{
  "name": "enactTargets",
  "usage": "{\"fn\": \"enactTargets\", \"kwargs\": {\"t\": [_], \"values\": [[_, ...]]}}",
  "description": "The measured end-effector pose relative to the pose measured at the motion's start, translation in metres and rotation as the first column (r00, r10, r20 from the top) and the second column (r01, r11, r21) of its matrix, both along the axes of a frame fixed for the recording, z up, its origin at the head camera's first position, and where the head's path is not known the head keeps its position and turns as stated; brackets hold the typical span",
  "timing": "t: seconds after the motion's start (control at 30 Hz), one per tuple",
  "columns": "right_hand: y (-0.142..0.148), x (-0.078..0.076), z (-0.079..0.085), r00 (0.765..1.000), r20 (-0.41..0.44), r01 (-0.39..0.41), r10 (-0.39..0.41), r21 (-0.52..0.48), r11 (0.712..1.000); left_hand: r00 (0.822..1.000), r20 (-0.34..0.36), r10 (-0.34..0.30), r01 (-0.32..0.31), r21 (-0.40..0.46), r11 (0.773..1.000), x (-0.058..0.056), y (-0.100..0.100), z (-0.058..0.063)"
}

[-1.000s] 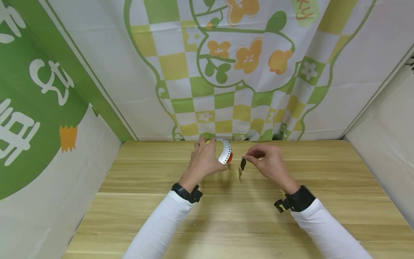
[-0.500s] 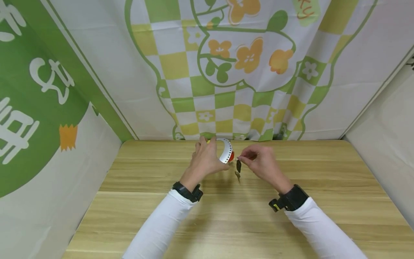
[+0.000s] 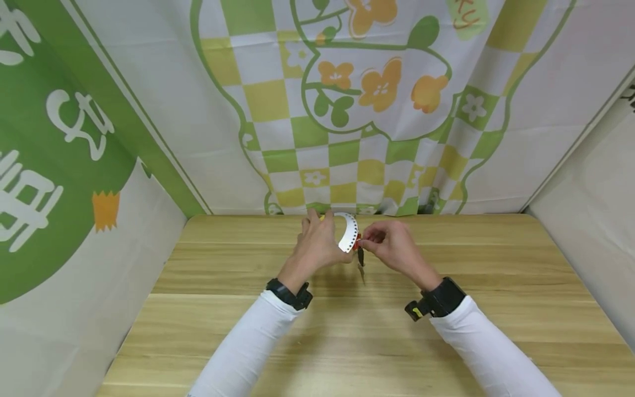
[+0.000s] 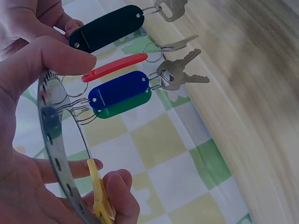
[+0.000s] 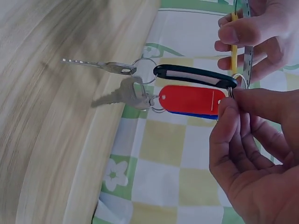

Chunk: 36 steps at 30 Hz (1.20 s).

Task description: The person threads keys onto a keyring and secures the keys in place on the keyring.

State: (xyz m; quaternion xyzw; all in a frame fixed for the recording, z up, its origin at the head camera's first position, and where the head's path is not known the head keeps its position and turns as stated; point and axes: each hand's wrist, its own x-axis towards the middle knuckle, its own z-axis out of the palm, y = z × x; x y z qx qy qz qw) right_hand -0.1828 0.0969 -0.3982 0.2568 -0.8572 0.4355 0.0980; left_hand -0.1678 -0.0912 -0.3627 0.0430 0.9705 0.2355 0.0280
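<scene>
My left hand (image 3: 317, 242) holds up a curved metal key holder (image 4: 50, 133) with a row of holes along its band and a yellow clasp (image 4: 96, 186). From it hang key tags on small rings: red (image 4: 117, 66), blue (image 4: 119, 91) and green (image 4: 128, 106), with keys (image 4: 175, 79) at their far ends. My right hand (image 3: 397, 248) pinches the small ring of a black key tag (image 5: 196, 76) right beside the holder's band. A key (image 5: 100, 65) dangles from that tag. Whether its ring passes through a hole cannot be made out.
Below the hands lies a wooden table (image 3: 357, 342). A checked green, yellow and white curtain (image 3: 342, 160) hangs along its back edge, and printed cloth (image 3: 163, 242) stands at the left. A pale wall (image 3: 595, 220) is at the right.
My right hand has moved left with the black key tag, from a small gap away right up to the key holder. The left hand has stayed nearly still.
</scene>
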Motion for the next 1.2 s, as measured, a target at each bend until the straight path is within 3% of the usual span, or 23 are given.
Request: {"fn": "enactTargets", "kwargs": {"t": [0.83,1.2], "values": [[-0.0038,-0.0032,-0.0001,0.991,0.127,0.037,-0.032,-0.037,0.999,1.0,0.002,-0.001,0.002,-0.017,1.0,0.0012,0.0021,-0.0013],[-0.006,-0.0028,0.0039,0.981,0.193,0.018,-0.012,-0.032,0.999,1.0,-0.006,-0.009,0.008,-0.022,1.0,0.0009,0.003,-0.0024]]}}
